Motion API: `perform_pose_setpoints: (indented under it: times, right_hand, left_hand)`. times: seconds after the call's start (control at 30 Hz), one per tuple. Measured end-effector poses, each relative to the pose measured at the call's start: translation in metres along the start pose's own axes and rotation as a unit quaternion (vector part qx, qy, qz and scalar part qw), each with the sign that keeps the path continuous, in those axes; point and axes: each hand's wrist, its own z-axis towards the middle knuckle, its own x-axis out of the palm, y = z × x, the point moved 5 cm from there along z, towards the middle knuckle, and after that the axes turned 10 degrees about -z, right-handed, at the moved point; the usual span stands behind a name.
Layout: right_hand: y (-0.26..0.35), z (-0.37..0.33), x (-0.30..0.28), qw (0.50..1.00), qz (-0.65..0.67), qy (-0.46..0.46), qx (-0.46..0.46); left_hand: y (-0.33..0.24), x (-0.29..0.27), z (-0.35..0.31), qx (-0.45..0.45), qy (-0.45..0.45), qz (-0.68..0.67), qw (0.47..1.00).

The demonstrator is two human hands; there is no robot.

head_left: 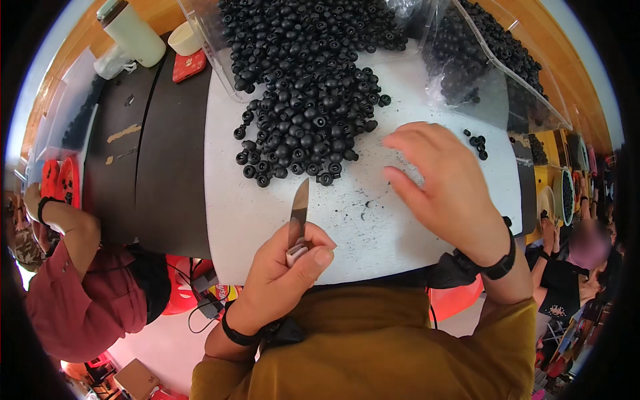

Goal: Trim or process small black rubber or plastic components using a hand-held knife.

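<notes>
My left hand (283,270) is wrapped around the handle of a small knife (301,203), its blade pointing away from me toward a pile of parts. That pile of small round black parts (300,127), hollow and ring-like at one end, spreads over a white board (267,227). My right hand (437,180) hovers above the board to the right of the pile, fingers apart and curved, and nothing shows in it. Dark shavings (367,205) lie scattered between the two hands. Several black parts (478,142) sit apart beyond my right hand.
A clear plastic bin (230,83) lies behind the pile, with another clear bin of black parts (513,53) at the far right. On the dark table (173,167) stand a pale bottle (135,33), a cream cup (185,40) and a red packet (189,65). People sit on both sides.
</notes>
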Motion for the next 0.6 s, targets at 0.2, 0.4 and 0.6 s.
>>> perform_pose_setpoints:
  times: [0.2, 0.4, 0.6]
  right_hand:
    - [-0.001, 0.023, 0.03, 0.998, -0.02, 0.049, -0.024]
    - [-0.024, 0.035, 0.041, 0.997, 0.001, 0.073, 0.007]
    - [-0.027, 0.038, 0.045, 0.998, 0.048, 0.044, 0.017]
  left_hand:
    - [0.001, -0.002, -0.002, 0.009, 0.013, -0.02, 1.0]
    - [0.002, -0.007, -0.001, 0.004, 0.031, -0.032, 0.999]
    - [0.0, -0.004, 0.001, -0.006, 0.039, -0.025, 0.999]
